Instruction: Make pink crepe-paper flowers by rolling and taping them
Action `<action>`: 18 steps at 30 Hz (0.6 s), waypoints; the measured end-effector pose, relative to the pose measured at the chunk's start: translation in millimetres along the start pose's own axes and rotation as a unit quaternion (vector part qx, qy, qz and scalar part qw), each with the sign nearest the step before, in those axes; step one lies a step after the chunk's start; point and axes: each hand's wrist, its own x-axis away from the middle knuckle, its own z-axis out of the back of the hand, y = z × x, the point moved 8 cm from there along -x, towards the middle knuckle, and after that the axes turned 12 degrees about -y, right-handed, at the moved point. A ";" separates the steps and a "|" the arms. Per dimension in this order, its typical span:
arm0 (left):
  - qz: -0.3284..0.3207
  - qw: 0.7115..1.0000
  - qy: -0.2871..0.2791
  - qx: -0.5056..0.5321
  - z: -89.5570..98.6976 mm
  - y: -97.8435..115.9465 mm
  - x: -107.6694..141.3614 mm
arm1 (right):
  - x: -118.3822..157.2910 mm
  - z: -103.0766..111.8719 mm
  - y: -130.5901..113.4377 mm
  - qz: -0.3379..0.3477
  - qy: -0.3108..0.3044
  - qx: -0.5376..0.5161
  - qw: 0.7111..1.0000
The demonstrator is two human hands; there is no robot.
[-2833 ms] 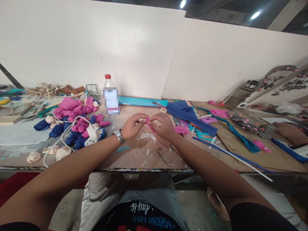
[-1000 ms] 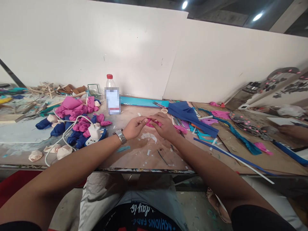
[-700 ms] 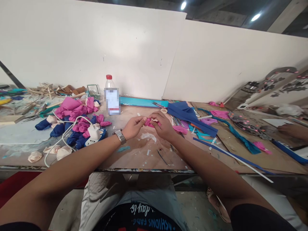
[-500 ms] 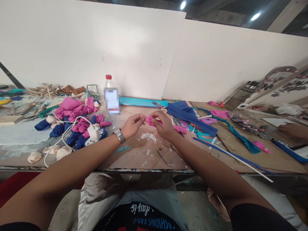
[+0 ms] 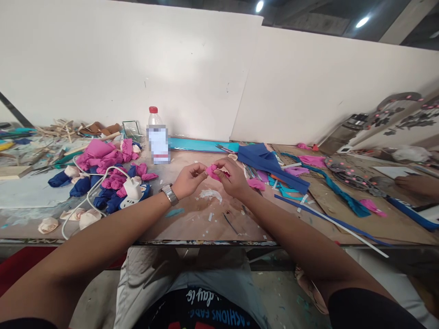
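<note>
A small piece of pink crepe paper (image 5: 212,171), folded or rolled, is held above the middle of the table between both hands. My right hand (image 5: 232,179) closes its fingers and thumb around it from the right. My left hand (image 5: 190,179), with a metal watch (image 5: 169,194) at the wrist, pinches the left end of it. Under the hands, a whitish patch (image 5: 210,195) marks the table top. Blue crepe paper (image 5: 260,160) and scissors (image 5: 224,148) lie just beyond my right hand.
On the left, pink paper flowers (image 5: 99,153) and blue ones surround a power strip (image 5: 133,197) with a white cable. Behind them stands a red-capped bottle (image 5: 156,121). A white strip (image 5: 343,228) crosses the right side. Another person's hand (image 5: 414,186) rests at far right.
The pink paper shows a slightly wider flap toward my left fingers. Both hands stay in nearly the same place; the whole view has shifted a little.
</note>
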 end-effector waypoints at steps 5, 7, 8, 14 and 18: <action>0.011 1.000 0.000 -0.027 0.4 -2.3 0.0 | -0.1 0.1 -2.9 0.013 0.007 0.003 1.000; 0.013 0.999 0.002 -0.042 0.6 -1.1 0.6 | -0.1 -0.4 -2.4 0.011 0.006 0.004 1.000; 0.014 0.999 0.003 -0.049 0.6 -0.2 1.0 | -0.2 -0.6 -1.8 0.008 0.004 0.005 1.000; 0.010 0.998 -0.011 -0.069 -1.9 3.4 2.7 | -1.1 -0.7 0.7 -0.007 -0.005 0.014 1.000; 0.005 0.997 -0.008 -0.078 -0.7 3.8 2.1 | -0.9 -0.5 0.1 -0.006 -0.005 0.014 1.000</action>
